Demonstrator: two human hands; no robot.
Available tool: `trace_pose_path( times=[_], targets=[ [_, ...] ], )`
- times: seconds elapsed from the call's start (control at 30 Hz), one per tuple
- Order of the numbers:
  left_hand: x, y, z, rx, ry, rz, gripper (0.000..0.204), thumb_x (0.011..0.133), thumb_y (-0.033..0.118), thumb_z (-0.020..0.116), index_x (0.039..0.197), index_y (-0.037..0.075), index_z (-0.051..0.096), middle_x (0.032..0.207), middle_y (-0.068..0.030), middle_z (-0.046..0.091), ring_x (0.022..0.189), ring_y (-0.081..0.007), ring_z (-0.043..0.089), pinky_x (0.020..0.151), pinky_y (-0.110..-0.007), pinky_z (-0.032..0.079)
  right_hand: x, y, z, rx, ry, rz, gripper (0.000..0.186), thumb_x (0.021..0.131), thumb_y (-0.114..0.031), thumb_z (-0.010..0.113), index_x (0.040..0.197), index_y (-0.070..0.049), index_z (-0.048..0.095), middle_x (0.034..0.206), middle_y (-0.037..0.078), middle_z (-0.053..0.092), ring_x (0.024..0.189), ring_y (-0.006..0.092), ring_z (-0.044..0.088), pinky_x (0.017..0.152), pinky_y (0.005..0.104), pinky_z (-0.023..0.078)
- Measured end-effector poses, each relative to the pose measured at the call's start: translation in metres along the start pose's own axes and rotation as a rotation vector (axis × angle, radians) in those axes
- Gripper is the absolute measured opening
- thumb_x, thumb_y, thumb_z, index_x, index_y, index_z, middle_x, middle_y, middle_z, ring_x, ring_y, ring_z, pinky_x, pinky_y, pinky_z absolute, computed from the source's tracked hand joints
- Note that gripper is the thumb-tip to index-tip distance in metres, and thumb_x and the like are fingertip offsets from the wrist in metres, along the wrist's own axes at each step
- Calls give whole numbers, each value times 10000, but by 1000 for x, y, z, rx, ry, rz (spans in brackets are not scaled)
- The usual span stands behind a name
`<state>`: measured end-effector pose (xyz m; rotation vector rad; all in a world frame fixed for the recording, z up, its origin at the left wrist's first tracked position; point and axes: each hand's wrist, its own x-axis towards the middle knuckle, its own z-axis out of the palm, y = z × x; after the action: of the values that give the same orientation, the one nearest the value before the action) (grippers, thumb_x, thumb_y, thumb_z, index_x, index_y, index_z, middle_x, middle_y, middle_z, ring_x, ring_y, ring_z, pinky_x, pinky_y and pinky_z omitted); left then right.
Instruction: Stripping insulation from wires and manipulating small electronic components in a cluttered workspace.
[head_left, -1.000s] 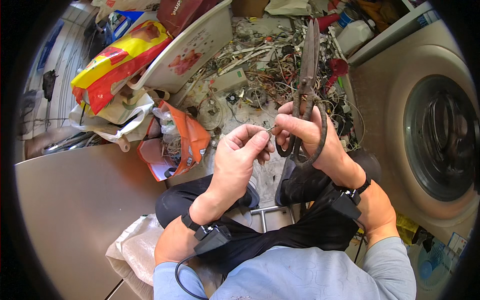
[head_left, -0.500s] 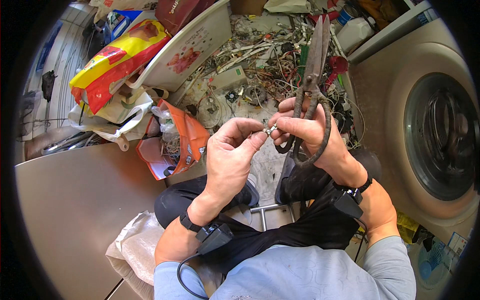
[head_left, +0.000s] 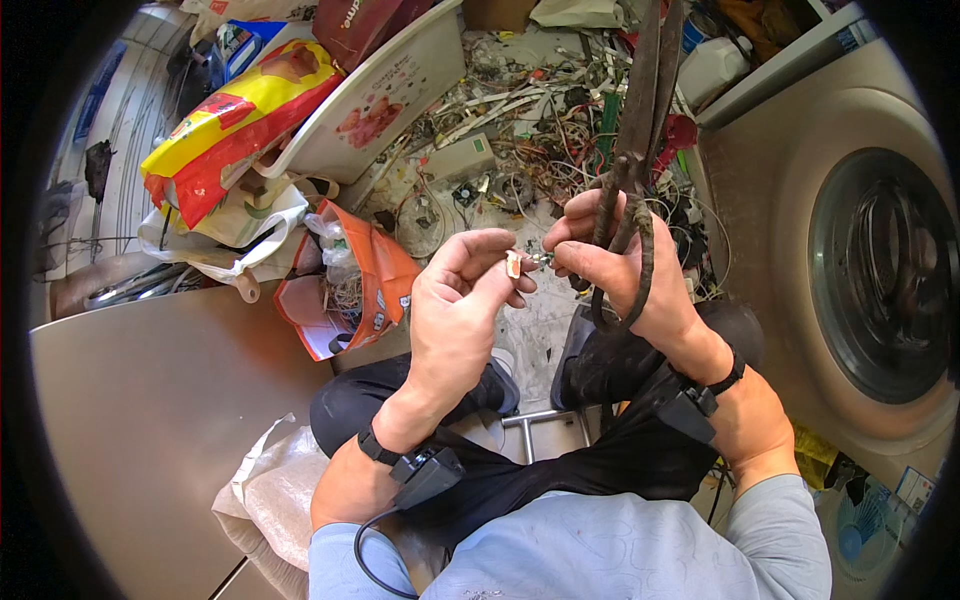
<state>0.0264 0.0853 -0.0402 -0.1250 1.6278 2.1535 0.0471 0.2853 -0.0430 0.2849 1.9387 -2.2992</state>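
My left hand [head_left: 455,310] is closed in a pinch on a small white-and-orange piece [head_left: 513,264], too small to name. Close to its right, my right hand [head_left: 630,265] has thumb and finger pressed together at a tiny metallic bit [head_left: 543,259]. That same hand carries a pair of large dark metal shears [head_left: 640,130], its wrapped handle loops hooked around the fingers and the blades pointing away from me. Whether the tiny bit is joined to the white-and-orange piece I cannot tell.
Cut wires and scrap [head_left: 540,130] cover the floor ahead. An orange bag [head_left: 375,265] with wire inside stands at left, near a tilted white tub [head_left: 350,110]. A washing machine [head_left: 780,260] bounds the right side; a metal bar [head_left: 528,422] lies between my feet.
My hands have drawn slightly apart, and the white-and-orange piece now shows in my left fingers. The shears have tipped, with their blades shifted up and a little right.
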Motion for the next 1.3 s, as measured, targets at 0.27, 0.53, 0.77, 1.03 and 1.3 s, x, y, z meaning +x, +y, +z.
trace_pose_path(
  times=[0.27,0.53,0.77,1.03,1.3],
  targets=[
    [1,-5,-7,-88,2,-19,226,995,64,676,1199,-28,646,1041,-121,742,848,-150,701,744,-277,561,-2,-1,4,-58,12,-57,359,888,-38,746,1205,4,583,1030,88,720,961,156,682,864,316,557],
    [2,-2,-5,-110,8,-38,261,977,85,714,1207,-20,648,1034,-121,747,823,-145,695,742,-268,553,-2,2,2,-185,37,-137,339,882,-15,736,1185,-6,585,1009,80,717,950,160,683,852,324,554],
    [4,-4,-12,-259,-37,-247,248,980,115,717,1176,-31,674,974,-133,749,791,-164,694,718,-266,539,-3,-3,6,-237,54,-131,312,874,-11,739,1152,-18,599,990,76,723,937,155,688,846,321,551],
    [3,-5,-14,-180,-4,-162,245,954,104,745,1149,-32,685,943,-112,745,782,-158,680,686,-269,531,-1,-4,7,-104,3,-12,303,876,-26,747,1136,-6,593,988,64,715,931,148,683,836,317,555],
    [11,-14,5,110,35,-83,194,933,124,721,1057,-25,698,852,-56,706,698,-113,616,644,-260,503,-6,6,-2,-579,146,-435,266,868,-60,782,1080,-8,629,973,120,693,904,203,701,810,359,558]
  ],
)
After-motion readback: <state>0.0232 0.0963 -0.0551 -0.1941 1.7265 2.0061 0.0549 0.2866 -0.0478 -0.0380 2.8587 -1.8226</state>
